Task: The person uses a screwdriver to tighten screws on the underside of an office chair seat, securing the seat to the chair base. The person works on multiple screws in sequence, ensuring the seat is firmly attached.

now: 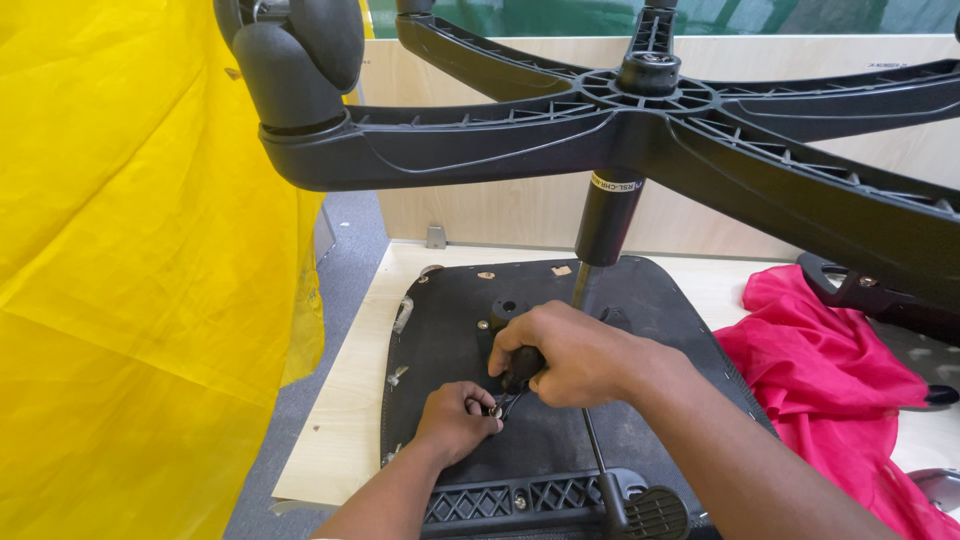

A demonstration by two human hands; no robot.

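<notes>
Head view, looking straight down at an office chair flipped upside down on a light wood table [340, 420]. The seat underside [560, 440], covered in black fabric, is facing up, and the five-arm chair base [640, 110] is sticking up toward the camera on its gas cylinder [607, 215], with one caster [295, 55] hanging at top left.

The right hand [570, 352] is wrapping closed around the black handle of a screwdriver [518, 378], tip pointing down and to the left into the seat. The left hand [458, 420] is pinching shut right at the tip, fingers curled around what looks like a small screw or washer [495, 410]; it's too tiny to tell which. Both hands are sitting close together in the middle of the seat underside, just left of the thin lever rod [595, 450].

If you're doing this bit, I'd say keep the driver lined up square with the screw and push down firmly so it isn't slipping out and chewing the head. Keeping those left fingers low and beside the tip, not under it, seems smart too.

Around it: yellow plastic sheet [120, 270] on the left, a pink cloth [830, 380] bunching on the right, and an armrest [870, 300] poking out over it.
</notes>
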